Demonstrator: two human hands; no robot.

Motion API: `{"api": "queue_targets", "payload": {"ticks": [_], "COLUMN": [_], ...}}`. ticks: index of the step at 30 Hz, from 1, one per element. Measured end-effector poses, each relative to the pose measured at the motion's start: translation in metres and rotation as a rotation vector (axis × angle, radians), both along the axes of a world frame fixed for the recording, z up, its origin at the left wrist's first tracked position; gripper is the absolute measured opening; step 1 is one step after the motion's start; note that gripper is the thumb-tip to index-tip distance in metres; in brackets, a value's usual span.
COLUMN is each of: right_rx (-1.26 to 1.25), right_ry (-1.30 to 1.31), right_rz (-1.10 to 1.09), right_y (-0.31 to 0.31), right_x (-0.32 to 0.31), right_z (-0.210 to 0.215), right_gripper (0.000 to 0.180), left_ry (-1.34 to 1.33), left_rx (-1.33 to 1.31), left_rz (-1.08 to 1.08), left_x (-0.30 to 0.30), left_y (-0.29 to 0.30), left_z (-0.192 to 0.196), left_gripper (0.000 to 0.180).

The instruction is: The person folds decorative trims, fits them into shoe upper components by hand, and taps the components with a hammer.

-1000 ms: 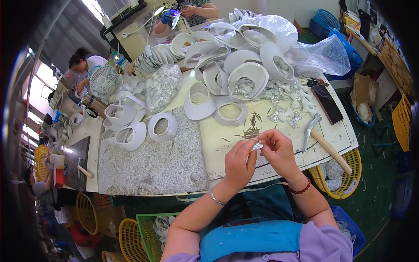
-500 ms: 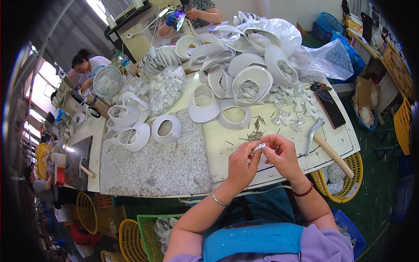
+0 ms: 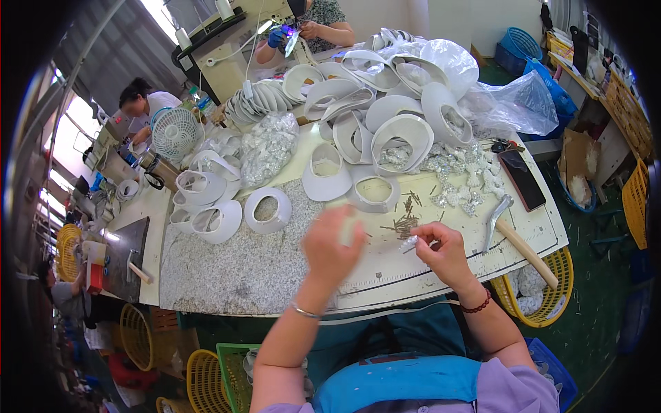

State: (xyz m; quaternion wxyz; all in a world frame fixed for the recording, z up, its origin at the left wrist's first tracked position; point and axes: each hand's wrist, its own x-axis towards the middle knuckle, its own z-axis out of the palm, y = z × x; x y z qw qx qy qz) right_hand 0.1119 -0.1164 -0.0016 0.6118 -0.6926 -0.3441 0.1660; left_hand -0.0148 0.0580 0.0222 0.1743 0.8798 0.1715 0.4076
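A heap of white visor brims (image 3: 385,117) crowds the far end of the bench. A hammer (image 3: 516,237) lies to the right, a black phone (image 3: 522,180) just beyond it. A small white fan (image 3: 175,132) stands left; yellow basket (image 3: 544,296) hangs below.

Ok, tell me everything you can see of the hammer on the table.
The hammer lies flat near the table's right edge, untouched. It has a pale wooden handle running down and right past the edge, and a silvery metal head pointing up-left, beside a dark phone. The right hand is the nearer one but apart from it.
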Motion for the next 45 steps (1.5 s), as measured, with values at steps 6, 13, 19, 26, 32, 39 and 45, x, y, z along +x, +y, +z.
{"api": "queue_targets", "payload": {"ticks": [6, 13, 19, 26, 32, 39, 45], "right_rx": [-0.012, -0.05, -0.006, -0.01, 0.154, 0.219, 0.146], "right_ry": [-0.044, -0.003, -0.026, -0.001, -0.155, -0.28, -0.345], "right_rz": [0.055, 0.116, 0.123, 0.193, 0.204, 0.153, 0.051], "right_y": [0.0, -0.008, -0.014, -0.017, 0.012, 0.022, 0.016], "right_x": [-0.009, -0.008, -0.018, -0.017, -0.028, -0.037, -0.04], "right_z": [-0.005, -0.011, -0.015, -0.005, 0.025, 0.028, 0.024], "right_gripper": [0.014, 0.013, 0.011, 0.013, 0.034, 0.053, 0.05], "left_ry": [0.362, 0.539, 0.732, 0.119, 0.011, 0.064, -0.034], "left_rx": [0.315, -0.304, 0.033, -0.514, -1.042, -1.038, -1.119], "left_rz": [0.47, 0.164, 0.416, 0.052, -0.397, -0.438, -0.442], "left_x": [-0.039, -0.079, -0.076, -0.067, -0.055, -0.036, -0.036], "left_y": [0.099, 0.08, 0.073, 0.057, 0.003, -0.042, -0.047], "left_z": [0.002, 0.038, 0.02, 0.013, 0.007, 0.0, -0.003], "left_gripper": [0.03, 0.027, 0.034, 0.032, 0.039, 0.027, 0.029]}}
